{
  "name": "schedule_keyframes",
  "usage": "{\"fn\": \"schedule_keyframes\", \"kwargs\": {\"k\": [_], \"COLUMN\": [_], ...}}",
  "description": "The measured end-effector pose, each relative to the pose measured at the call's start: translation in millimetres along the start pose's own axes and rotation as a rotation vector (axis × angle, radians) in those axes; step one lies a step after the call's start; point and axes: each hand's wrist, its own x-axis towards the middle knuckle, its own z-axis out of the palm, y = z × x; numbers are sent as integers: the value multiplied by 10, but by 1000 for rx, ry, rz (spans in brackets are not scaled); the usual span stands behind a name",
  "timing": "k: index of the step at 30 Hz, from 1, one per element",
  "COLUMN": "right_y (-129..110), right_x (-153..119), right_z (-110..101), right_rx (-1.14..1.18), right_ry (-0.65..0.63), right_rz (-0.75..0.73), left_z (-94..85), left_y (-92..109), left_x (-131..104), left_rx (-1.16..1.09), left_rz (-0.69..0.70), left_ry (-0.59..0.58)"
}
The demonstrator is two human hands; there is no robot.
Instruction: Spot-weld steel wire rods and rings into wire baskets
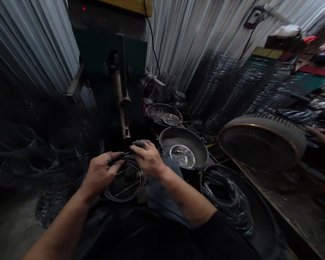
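A round wire frame (124,199) with thin cross wires hangs in front of my body, below the upright metal electrodes of a machine (125,103). My left hand (104,169) pinches its far rim from the left, thumb and fingers together. On the right side of the same rim, my right hand (148,159) is closed, its fingertips darkened. Between the two hands the rim lies near the foot of the lower electrode. Whether the wire touches the metal is too dark to tell.
Right of my hands, a black basin (200,144) holds a steel bowl (191,159) of short wires. Behind it stands another basin (151,108). Wire rings (233,202) lie in a large tray at lower right, near a round fan (260,144). Wire stacks (51,177) stand left.
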Motion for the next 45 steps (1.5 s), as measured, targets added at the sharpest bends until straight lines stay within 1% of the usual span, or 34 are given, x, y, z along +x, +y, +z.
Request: {"fn": "schedule_keyframes", "kwargs": {"k": [2, 3, 6, 8, 10, 12, 15, 17, 21, 27, 33, 38, 45], "right_y": [48, 74, 143, 194, 257, 323, 399, 433, 488, 555, 581, 610, 634], "right_x": [147, 210, 390, 517, 637, 729, 797, 810, 833, 960, 1101, 1155, 1162], "right_z": [-65, -64, -15, 14, 36, 56, 95, 125, 173, 190, 172, 161, 164], "right_rx": [101, 137, 148, 57, -132, -366, -652, -766, -881, -925, -910, -886, -871], "right_ry": [-66, -73, 0, -7, -98, -234, -401, -449, -472, -504, -504, -500, -501], "right_rz": [-1, -3, 0, 15, 44, 81, 110, 115, 123, 142, 126, 110, 116], "left_z": [-49, -71, -115, -110, -78, -27, 55, 103, 180, 222, 203, 213, 234], "left_y": [83, 110, 86, -17, -156, -290, -431, -487, -565, -645, -628, -621, -620], "left_x": [39, 76, 256, 407, 544, 648, 743, 792, 901, 1050, 1153, 1190, 1200], "left_rx": [23, 46, 196, 345, 479, 551, 546, 515, 496, 506, 564, 567, 575], "left_rz": [42, 75, 235, 334, 369, 351, 320, 311, 294, 307, 284, 262, 238], "left_ry": [26, 39, 82, 93, 62, -5, -67, -81, -93, -77, -57, -53, -69]}}
